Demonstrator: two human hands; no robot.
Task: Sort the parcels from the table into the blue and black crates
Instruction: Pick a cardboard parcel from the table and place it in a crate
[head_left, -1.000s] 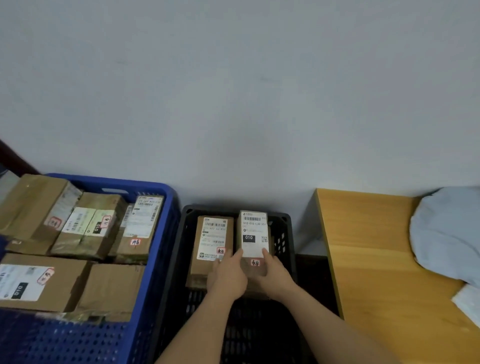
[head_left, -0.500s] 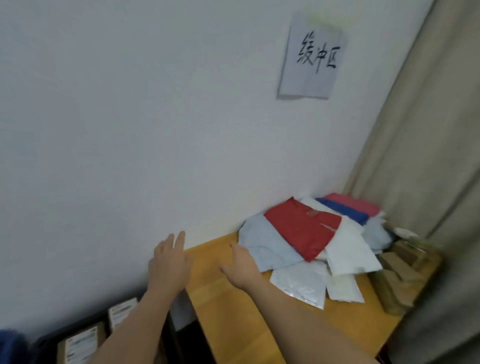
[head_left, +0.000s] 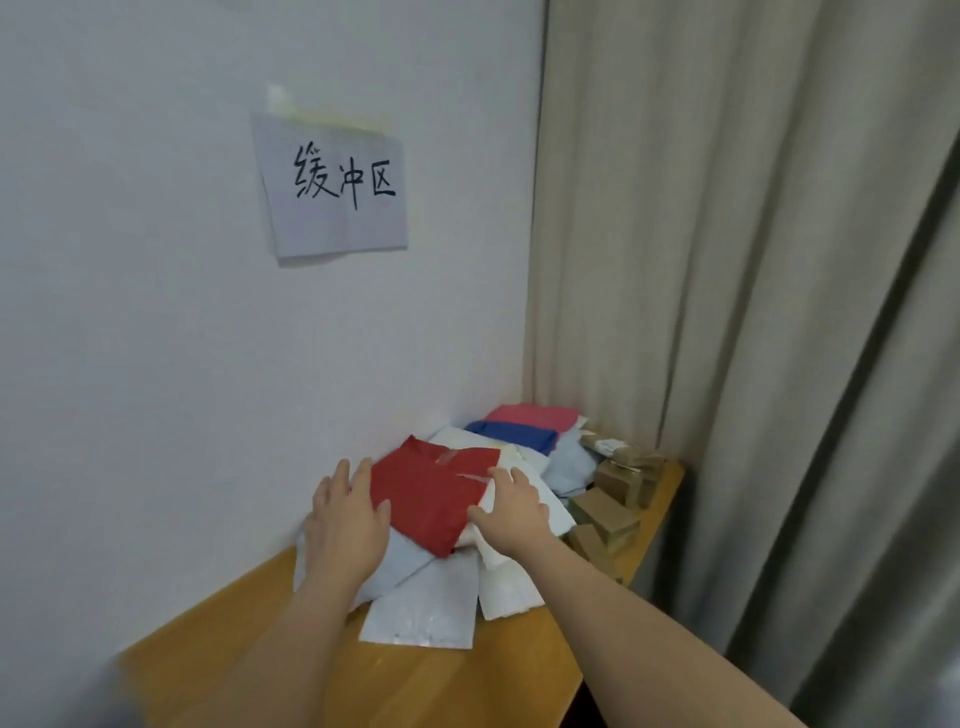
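Red mailer (head_left: 434, 493) atop the soft parcel heap, centre of the frame, on the wooden tabletop (head_left: 395, 680). Left hand (head_left: 345, 519) flat at its left edge, right hand (head_left: 511, 512) spread at its right edge, fingers straight, nothing gripped yet; likely bracketing it for a two-sided lift. Brown boxes (head_left: 613, 499) stacked right of the heap. Crates out of frame. Paper sign (head_left: 332, 182) upper left.

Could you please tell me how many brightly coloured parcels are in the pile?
3: red parcel between both hands, blue parcel behind it, pink parcel at the back. Others may be buried.
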